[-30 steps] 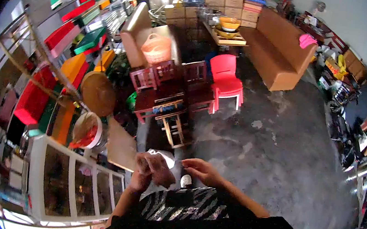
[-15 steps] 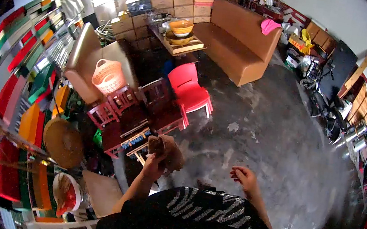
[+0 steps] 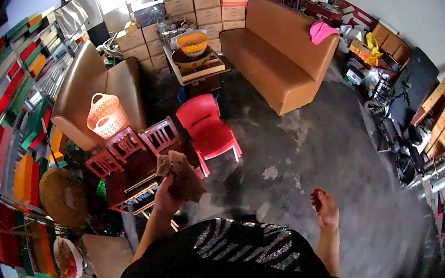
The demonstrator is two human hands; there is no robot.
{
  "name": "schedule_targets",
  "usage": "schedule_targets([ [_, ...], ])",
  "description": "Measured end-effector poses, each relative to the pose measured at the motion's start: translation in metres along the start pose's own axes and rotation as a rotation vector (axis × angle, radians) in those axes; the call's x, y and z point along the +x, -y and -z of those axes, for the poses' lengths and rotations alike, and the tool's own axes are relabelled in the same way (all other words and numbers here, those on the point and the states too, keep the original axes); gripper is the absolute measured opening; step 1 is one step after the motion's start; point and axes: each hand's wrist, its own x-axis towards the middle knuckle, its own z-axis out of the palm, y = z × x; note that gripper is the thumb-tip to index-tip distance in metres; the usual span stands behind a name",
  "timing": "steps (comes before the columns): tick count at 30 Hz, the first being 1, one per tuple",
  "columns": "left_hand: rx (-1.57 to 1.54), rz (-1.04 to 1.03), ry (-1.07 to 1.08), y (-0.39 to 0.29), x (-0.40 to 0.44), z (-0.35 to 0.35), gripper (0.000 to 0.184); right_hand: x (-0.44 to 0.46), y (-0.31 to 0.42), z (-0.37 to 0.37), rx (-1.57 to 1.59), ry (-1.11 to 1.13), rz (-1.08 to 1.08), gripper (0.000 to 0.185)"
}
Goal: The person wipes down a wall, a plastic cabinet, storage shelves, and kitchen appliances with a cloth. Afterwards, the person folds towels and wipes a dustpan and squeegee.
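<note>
My left hand (image 3: 168, 199) is closed on a crumpled brown cloth (image 3: 187, 183), held up in front of me at the left. Behind the cloth stand small dark red wooden chairs (image 3: 127, 143) and a red plastic chair (image 3: 205, 125). An abacus-like frame with blue beads (image 3: 141, 198) lies just left of my left hand. My right hand (image 3: 326, 210) hangs in the air over the dark floor, its fingers loosely curled and apart, with nothing visible in it.
A brown bench sofa (image 3: 281, 57) stands ahead, with a second sofa (image 3: 86, 82) at the left bearing a pink basket (image 3: 108, 117). Bowls (image 3: 192, 44) stand on a table near stacked boxes (image 3: 208, 15). A bicycle (image 3: 390, 127) and clutter line the right wall.
The view has shifted, so the chairs and sofas sit farther left. My left hand has moved left with the cloth, while my right hand has moved rightward and slightly up.
</note>
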Motion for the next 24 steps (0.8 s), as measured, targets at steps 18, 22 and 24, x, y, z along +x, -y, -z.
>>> schedule_targets([
  [18, -0.014, -0.260, -0.146, -0.011, 0.251, 0.042, 0.046, 0.356, -0.057, -0.110, -0.189, 0.537, -0.374, 0.028],
  [22, -0.177, -0.092, -0.110, -0.004, 0.375, 0.047, 0.046, 0.423, -0.014, -0.123, -0.248, 0.420, -0.291, 0.033],
  [24, -0.136, -0.081, -0.101, -0.015, 0.434, 0.039, 0.047, 0.456, -0.005, -0.129, -0.100, 0.322, -0.247, 0.032],
])
